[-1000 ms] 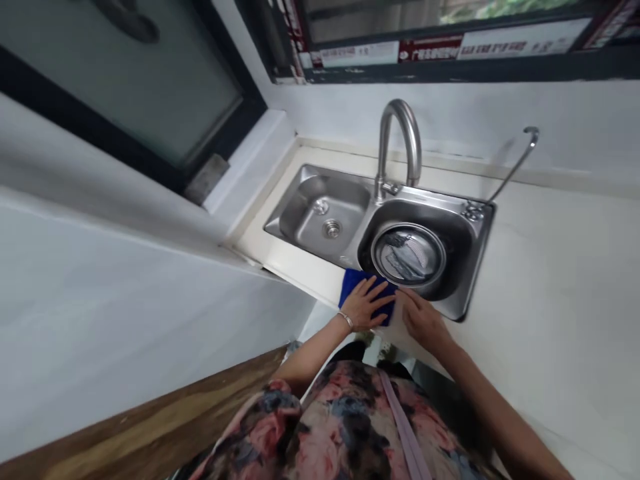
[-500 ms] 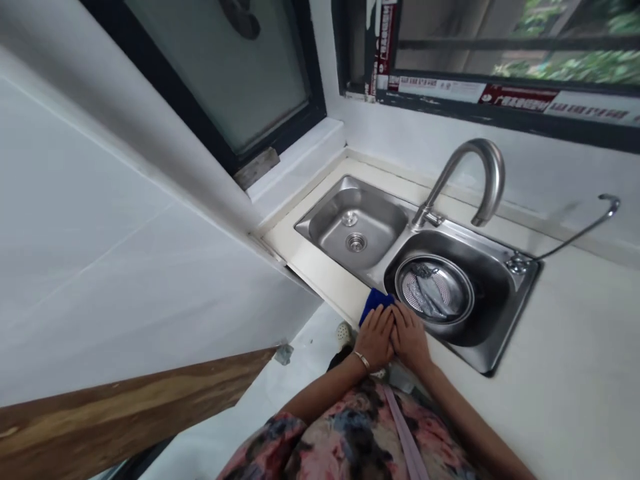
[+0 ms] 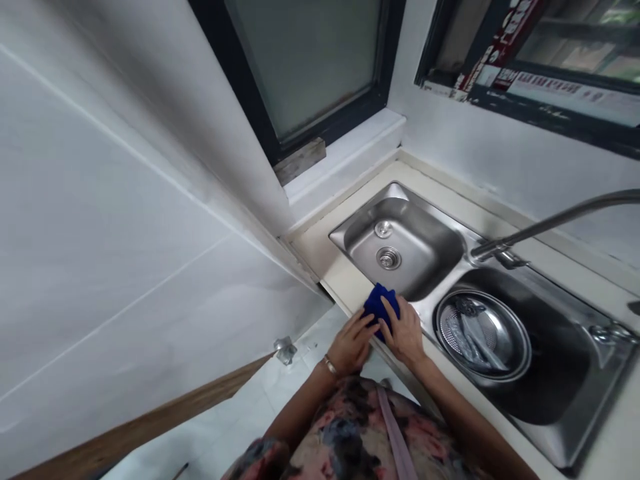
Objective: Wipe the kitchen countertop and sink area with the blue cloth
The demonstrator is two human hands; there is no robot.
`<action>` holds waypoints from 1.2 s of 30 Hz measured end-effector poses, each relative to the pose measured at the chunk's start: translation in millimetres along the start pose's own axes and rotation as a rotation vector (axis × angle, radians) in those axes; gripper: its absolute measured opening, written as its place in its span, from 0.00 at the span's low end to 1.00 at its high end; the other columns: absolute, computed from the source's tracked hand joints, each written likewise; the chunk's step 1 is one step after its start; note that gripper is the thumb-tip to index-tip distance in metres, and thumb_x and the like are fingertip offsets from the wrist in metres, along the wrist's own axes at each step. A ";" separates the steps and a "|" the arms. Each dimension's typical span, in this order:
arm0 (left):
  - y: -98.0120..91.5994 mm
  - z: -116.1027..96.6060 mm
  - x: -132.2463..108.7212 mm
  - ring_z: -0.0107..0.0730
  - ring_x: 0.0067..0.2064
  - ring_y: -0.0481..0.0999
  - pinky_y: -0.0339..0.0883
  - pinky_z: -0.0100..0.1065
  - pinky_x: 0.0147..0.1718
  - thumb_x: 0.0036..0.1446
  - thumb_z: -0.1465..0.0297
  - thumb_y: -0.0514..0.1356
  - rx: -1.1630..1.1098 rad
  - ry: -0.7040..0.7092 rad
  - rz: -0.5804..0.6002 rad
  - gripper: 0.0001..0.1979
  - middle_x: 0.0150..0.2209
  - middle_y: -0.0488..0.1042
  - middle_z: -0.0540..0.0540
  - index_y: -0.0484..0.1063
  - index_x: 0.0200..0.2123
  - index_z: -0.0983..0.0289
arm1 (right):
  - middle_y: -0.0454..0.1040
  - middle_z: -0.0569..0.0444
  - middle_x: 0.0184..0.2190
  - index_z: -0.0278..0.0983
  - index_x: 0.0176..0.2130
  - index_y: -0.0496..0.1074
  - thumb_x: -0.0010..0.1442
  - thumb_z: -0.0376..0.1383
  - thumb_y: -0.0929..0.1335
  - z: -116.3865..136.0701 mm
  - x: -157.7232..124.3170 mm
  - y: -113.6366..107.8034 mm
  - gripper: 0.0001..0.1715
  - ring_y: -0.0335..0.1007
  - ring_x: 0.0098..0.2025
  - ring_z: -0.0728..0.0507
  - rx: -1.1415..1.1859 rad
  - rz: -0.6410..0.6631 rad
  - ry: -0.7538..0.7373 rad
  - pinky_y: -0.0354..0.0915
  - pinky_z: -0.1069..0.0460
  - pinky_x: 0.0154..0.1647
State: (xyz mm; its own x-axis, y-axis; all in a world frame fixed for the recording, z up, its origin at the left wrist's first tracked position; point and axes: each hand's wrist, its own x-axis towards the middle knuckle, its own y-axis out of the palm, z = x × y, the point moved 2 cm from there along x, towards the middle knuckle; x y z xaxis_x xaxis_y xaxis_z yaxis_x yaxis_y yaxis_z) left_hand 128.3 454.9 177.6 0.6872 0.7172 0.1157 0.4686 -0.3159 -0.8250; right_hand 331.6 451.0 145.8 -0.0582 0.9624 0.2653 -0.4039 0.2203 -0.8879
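A bunched blue cloth [image 3: 380,300] lies at the front edge of the pale countertop [image 3: 349,279], just before the sink. My right hand [image 3: 404,331] is on the cloth's right side with its fingers curled over it. From the left, my left hand [image 3: 351,341] holds the cloth's near side, fingers bent against it; a bracelet is on that wrist. Beyond the cloth is the smaller bowl [image 3: 420,230] of the steel double sink, with a drain and a loose strainer in it. Part of the cloth is hidden under my fingers.
In the larger basin [image 3: 550,373] stands a round perforated metal colander [image 3: 525,360] with a plastic-wrapped item inside. A curved faucet [image 3: 555,230] rises behind the sink. A white wall panel [image 3: 150,267] stands close on the left. A wood block [image 3: 300,161] lies by the window.
The view has swung left. My hands, earlier pressed together on the cloth, are now apart on either side of it. The cloth is more bunched up and lies before the smaller bowl.
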 end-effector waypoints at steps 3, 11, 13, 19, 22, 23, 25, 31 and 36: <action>-62.0 22.2 -31.2 0.36 0.72 0.62 0.70 0.48 0.67 0.66 0.73 0.48 0.046 -0.038 -0.118 0.42 0.69 0.68 0.44 0.36 0.76 0.38 | 0.60 0.36 0.70 0.40 0.71 0.61 0.71 0.50 0.62 15.2 42.5 15.0 0.36 0.63 0.65 0.25 -0.031 0.053 0.035 0.64 0.30 0.62; -206.2 15.1 -86.9 0.33 0.41 0.86 0.80 0.30 0.41 0.60 0.82 0.57 0.341 -0.015 -0.752 0.27 0.43 0.86 0.55 0.75 0.60 0.60 | 0.56 0.41 0.73 0.32 0.72 0.58 0.73 0.43 0.58 87.7 171.5 82.6 0.35 0.43 0.75 0.32 -0.036 0.169 0.009 0.40 0.33 0.73; -221.3 10.6 -100.7 0.32 0.37 0.86 0.79 0.30 0.38 0.60 0.82 0.57 0.444 -0.041 -0.828 0.23 0.39 0.86 0.54 0.78 0.55 0.62 | 0.59 0.37 0.72 0.30 0.71 0.60 0.72 0.42 0.59 111.1 207.0 101.5 0.35 0.45 0.75 0.31 -0.017 0.168 0.028 0.43 0.34 0.72; -247.5 14.8 -112.4 0.25 0.23 0.80 0.71 0.27 0.30 0.56 0.86 0.59 0.822 -0.028 -0.827 0.20 0.26 0.84 0.47 0.83 0.45 0.62 | 0.66 0.33 0.66 0.28 0.66 0.67 0.70 0.39 0.62 157.6 281.5 129.7 0.30 0.48 0.72 0.27 0.034 0.133 0.036 0.45 0.30 0.69; -252.2 15.1 -103.2 0.24 0.22 0.79 0.69 0.27 0.27 0.57 0.84 0.59 0.863 -0.021 -0.798 0.17 0.27 0.84 0.46 0.83 0.40 0.61 | 0.67 0.36 0.66 0.30 0.65 0.69 0.70 0.38 0.63 156.1 286.6 126.8 0.28 0.49 0.72 0.29 0.077 0.129 -0.006 0.44 0.32 0.70; -252.5 14.7 -100.7 0.24 0.22 0.79 0.67 0.27 0.26 0.56 0.84 0.59 0.868 -0.031 -0.795 0.17 0.27 0.84 0.46 0.83 0.40 0.61 | 0.67 0.38 0.66 0.32 0.65 0.69 0.70 0.38 0.63 152.5 284.1 124.8 0.28 0.49 0.72 0.30 0.095 0.133 -0.036 0.44 0.33 0.71; -251.8 13.9 -97.9 0.23 0.22 0.78 0.63 0.27 0.23 0.55 0.84 0.59 0.886 -0.045 -0.810 0.17 0.27 0.84 0.45 0.83 0.39 0.60 | 0.67 0.43 0.67 0.36 0.65 0.70 0.70 0.39 0.63 142.8 275.0 120.6 0.27 0.50 0.73 0.32 0.127 0.153 -0.110 0.44 0.35 0.72; -248.1 14.6 -93.0 0.25 0.23 0.79 0.63 0.28 0.24 0.52 0.85 0.58 0.911 -0.036 -0.906 0.17 0.25 0.83 0.46 0.82 0.35 0.61 | 0.67 0.46 0.68 0.39 0.64 0.72 0.70 0.39 0.64 109.5 225.2 104.3 0.26 0.51 0.73 0.35 0.167 0.190 -0.252 0.43 0.37 0.74; -246.6 17.4 -88.1 0.24 0.21 0.77 0.61 0.27 0.22 0.51 0.84 0.58 0.913 -0.019 -0.960 0.17 0.22 0.81 0.45 0.82 0.34 0.61 | 0.68 0.48 0.67 0.38 0.63 0.72 0.71 0.38 0.63 83.9 152.2 73.3 0.25 0.52 0.74 0.38 0.168 0.134 -0.270 0.40 0.38 0.76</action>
State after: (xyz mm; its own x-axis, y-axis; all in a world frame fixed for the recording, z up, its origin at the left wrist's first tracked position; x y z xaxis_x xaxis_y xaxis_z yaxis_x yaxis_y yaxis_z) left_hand -57.5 480.5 361.2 0.2830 0.4305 0.8571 0.2163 0.8419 -0.4943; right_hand 216.6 600.4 152.7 -0.3517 0.8992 0.2602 -0.5197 0.0437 -0.8533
